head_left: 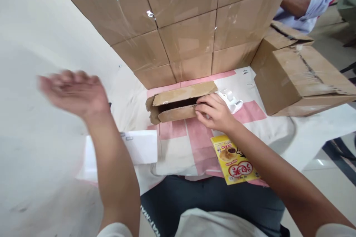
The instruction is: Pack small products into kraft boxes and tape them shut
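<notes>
My right hand [215, 111] has its fingers on the right end of a small brown cardboard box [186, 93], pinching the flap edge. The box's top flaps stand up, with a dark gap between them. Raised near the wall at the left, my left hand [75, 94] is blurred, its fingers loosely curled and thumb apart, with nothing in it. A white tape dispenser [235, 104] sits just behind my right hand. Below my right forearm lies a yellow snack box [233, 159], partly covered by the arm.
Taped cardboard boxes [189, 35] form a tall stack at the back. A larger carton [308, 77] stands to the right. A white box [141, 148] lies beside my left forearm on the pink-and-white cloth [178, 148]. Another person's arm [297, 3] shows behind the stack.
</notes>
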A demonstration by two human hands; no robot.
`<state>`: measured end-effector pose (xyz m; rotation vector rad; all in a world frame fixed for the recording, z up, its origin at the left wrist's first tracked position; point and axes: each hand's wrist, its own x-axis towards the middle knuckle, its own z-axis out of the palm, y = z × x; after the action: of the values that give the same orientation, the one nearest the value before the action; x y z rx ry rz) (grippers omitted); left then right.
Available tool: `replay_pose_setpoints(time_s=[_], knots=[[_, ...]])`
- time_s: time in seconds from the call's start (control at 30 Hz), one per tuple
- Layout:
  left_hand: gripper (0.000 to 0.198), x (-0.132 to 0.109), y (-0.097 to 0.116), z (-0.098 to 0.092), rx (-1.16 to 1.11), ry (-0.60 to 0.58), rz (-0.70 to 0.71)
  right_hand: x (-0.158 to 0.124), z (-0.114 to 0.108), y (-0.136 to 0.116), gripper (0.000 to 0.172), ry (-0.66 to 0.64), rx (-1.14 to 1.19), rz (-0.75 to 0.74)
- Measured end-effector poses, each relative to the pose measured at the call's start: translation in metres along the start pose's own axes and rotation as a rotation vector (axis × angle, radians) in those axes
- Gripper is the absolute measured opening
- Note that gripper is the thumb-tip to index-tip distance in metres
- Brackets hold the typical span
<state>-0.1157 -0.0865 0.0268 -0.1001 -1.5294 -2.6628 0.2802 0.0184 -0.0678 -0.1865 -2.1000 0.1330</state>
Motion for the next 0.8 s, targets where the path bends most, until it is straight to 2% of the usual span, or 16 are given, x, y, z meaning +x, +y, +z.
replay_pose_setpoints(time_s=[0.1,0.2,0.3,0.43,0.57,0.7,0.8], knots=[[0.037,-0.002,-0.043,-0.006,0.245,-0.296,-0.01,0.0,0.0,-0.001,0.008,-0.009,-0.007,0.014],[0.032,-0.007,-0.091,-0.017,0.419,-0.382,-0.03,0.001,-0.001,-0.001,0.008,-0.016,-0.024,0.027],[0.026,-0.013,-0.117,-0.031,0.592,-0.495,-0.004,0.002,-0.002,-0.001,0.007,-0.011,-0.034,0.017],[0.023,-0.009,-0.121,-0.04,0.751,-0.638,0.026,0.001,-0.001,0.001,0.006,-0.01,-0.043,0.021],[0.009,0.01,-0.115,-0.03,0.762,-0.57,0.049,-0.001,0.0,0.002,0.006,-0.031,-0.026,0.032],[0.027,0.015,-0.118,-0.03,0.736,-0.512,-0.011,-0.001,0.0,0.002,0.006,-0.029,0.006,0.046],[0.024,0.009,-0.121,-0.036,0.706,-0.503,-0.046,-0.001,0.0,0.002,0.006,-0.02,0.015,0.042]])
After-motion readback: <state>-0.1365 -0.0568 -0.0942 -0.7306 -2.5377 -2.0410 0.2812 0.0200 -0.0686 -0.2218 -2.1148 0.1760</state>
